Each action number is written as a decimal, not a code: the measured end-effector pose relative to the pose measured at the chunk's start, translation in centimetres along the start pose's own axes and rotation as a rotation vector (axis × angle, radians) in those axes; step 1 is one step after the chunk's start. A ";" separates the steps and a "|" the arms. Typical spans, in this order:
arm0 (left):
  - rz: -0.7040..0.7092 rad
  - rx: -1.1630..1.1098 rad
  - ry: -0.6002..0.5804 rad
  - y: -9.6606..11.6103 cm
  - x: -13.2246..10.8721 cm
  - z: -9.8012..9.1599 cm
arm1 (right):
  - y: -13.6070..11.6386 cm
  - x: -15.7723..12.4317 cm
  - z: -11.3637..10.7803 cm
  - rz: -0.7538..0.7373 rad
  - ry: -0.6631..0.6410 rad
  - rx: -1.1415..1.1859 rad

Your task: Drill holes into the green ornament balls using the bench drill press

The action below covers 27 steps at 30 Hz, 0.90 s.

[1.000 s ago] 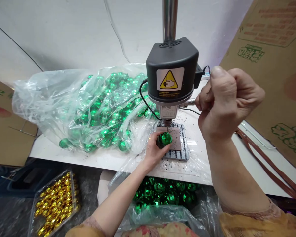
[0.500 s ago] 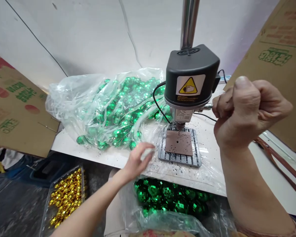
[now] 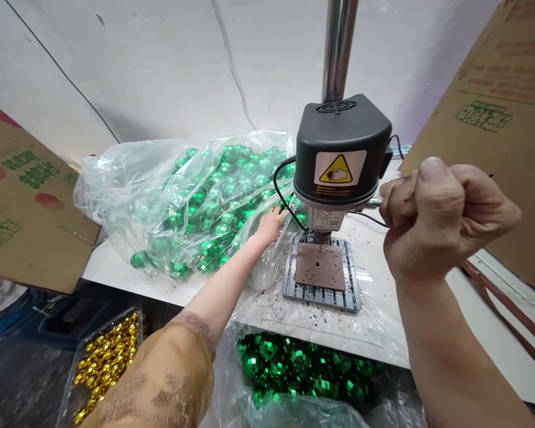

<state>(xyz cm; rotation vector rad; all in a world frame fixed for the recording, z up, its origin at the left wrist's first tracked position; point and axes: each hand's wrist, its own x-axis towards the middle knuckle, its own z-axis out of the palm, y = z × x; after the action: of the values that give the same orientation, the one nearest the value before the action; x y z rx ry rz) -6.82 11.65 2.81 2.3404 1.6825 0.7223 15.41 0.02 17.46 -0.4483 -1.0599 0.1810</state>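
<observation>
A small black bench drill [image 3: 341, 156] stands on a white table [image 3: 481, 321], its brown work plate [image 3: 320, 266] bare. My right hand [image 3: 441, 220] is a closed fist around the drill's metal lever [image 3: 374, 203] on the machine's right side. My left hand [image 3: 271, 224] reaches into the mouth of a clear plastic bag [image 3: 116, 184] full of green faceted balls [image 3: 209, 208], left of the drill. Its fingers are partly hidden among the balls and plastic, so whether they hold one is unclear.
A second clear bag of green balls [image 3: 303, 365] hangs below the table's front edge. A clear tray of gold balls [image 3: 102, 362] sits lower left. Cardboard sheets stand at the left [image 3: 22, 196] and the right [image 3: 499, 119]. A brown strap [image 3: 508, 309] lies on the table.
My left hand took the green ball off the drill plate, passed over the table's front edge, then reached up into the bag on the table. My right fist stayed on the lever.
</observation>
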 end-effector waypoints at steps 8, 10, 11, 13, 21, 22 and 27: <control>-0.295 -1.024 0.305 1.1 -6.3 -4.4 | 0.3 -0.1 0.1 -0.027 0.013 0.016; -0.346 -1.348 0.261 2.7 -8.1 -5.8 | 0.3 -0.2 0.1 -0.022 0.026 0.010; -0.363 -1.460 0.224 3.5 -8.9 -6.3 | 0.3 -0.2 0.1 -0.019 0.032 0.007; -0.389 -1.608 0.141 5.2 -10.3 -7.1 | 0.2 -0.3 0.0 -0.024 0.035 0.007; -0.490 -1.685 -0.094 9.4 -13.2 -4.9 | 0.3 -0.3 -0.2 -0.007 0.017 0.015; -0.495 -1.666 -0.107 9.6 -13.4 -4.4 | 0.4 -0.3 -0.2 -0.014 0.022 0.017; -0.403 -1.468 -0.145 9.6 -14.1 -2.0 | 0.4 -0.5 -0.2 -0.008 0.035 -0.010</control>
<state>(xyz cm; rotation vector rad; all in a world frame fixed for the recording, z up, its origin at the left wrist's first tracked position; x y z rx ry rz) -3.09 -5.04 4.47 0.9554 0.8672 1.0901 15.36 0.14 16.83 -0.4551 -1.0289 0.1604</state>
